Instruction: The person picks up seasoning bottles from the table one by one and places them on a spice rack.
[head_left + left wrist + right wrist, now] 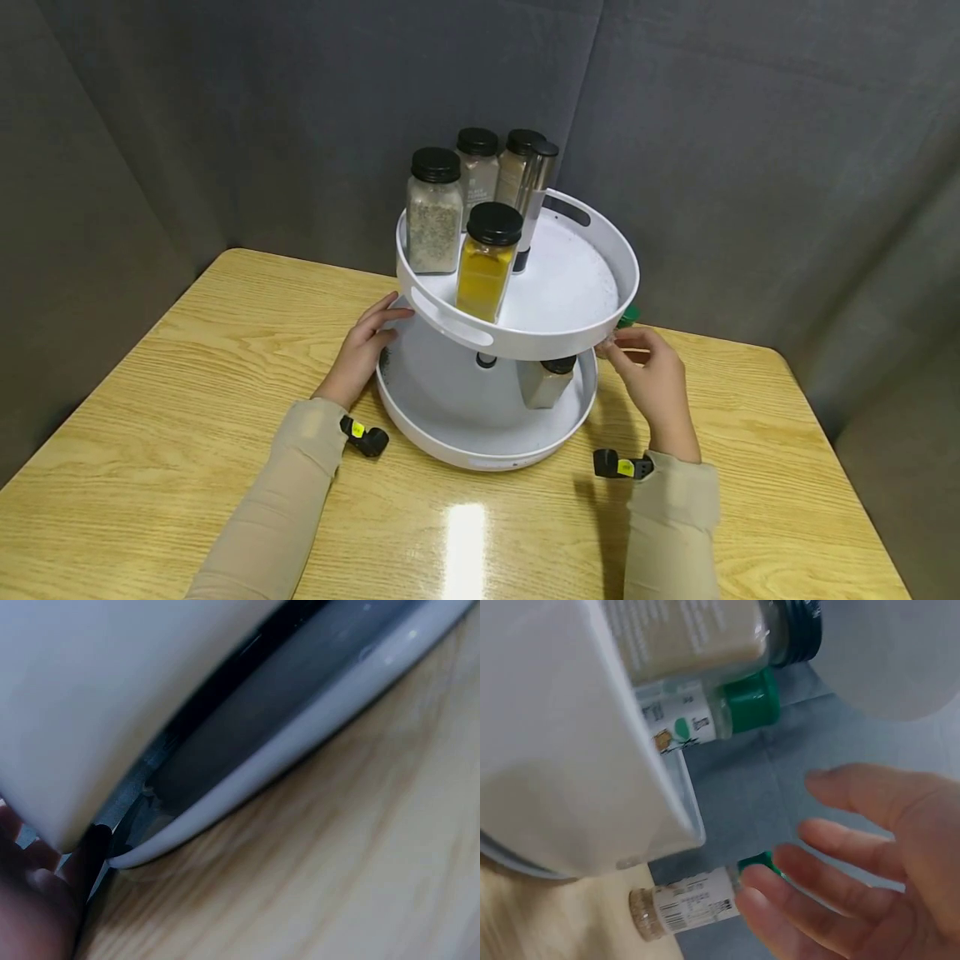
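A white two-tier turntable (442,454) stands on the table, its upper tray (540,343) above the lower one. My left hand (360,346) is at the left side, fingers extended over the lower tray's rim, close under the upper tray. On the right, my right hand (870,877) has loosely spread fingers beside a green-capped spice bottle (694,904) outside the tray; the fingertips overlap its cap in the right wrist view. In the lower tray are a black-lidded jar (547,383) and another green-capped bottle (682,724), mostly hidden in the head view.
The upper tray carries a jar of yellow spice (483,275), a jar of pale herbs (435,221), two more black-lidded jars at the back and a tall slim grinder (534,187). Grey curtains (300,125) hang behind the wooden table (187,400).
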